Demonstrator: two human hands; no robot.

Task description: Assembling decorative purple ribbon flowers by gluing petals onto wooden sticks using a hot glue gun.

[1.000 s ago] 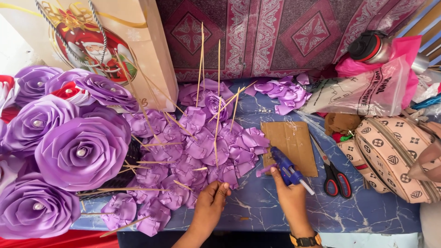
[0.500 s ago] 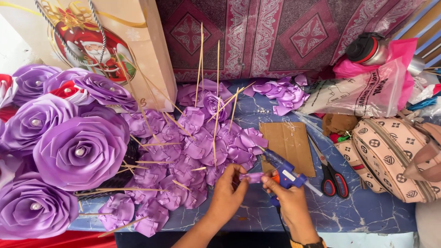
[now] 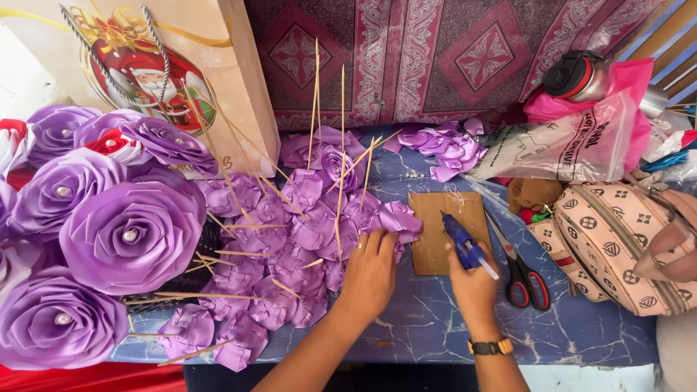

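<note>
My right hand (image 3: 473,284) grips a blue glue gun (image 3: 463,244), its nozzle pointing up over a brown cardboard piece (image 3: 439,226). My left hand (image 3: 372,273) lies palm down on the pile of small purple ribbon roses (image 3: 305,232) on wooden sticks, fingers reaching toward a rose at the cardboard's left edge (image 3: 398,216). Whether its fingers pinch anything is hidden. Several sticks (image 3: 341,152) stand up out of the pile.
Big purple roses (image 3: 127,236) fill the left. A gift bag (image 3: 167,72) stands behind them. Red-handled scissors (image 3: 524,279) lie right of the cardboard, next to a patterned bag (image 3: 617,247). Loose purple petals (image 3: 450,149), a plastic bag (image 3: 573,141) and a bottle (image 3: 573,76) sit behind.
My left hand moved up from the table's front edge onto the rose pile. My right hand shifted the glue gun slightly, keeping it by the cardboard.
</note>
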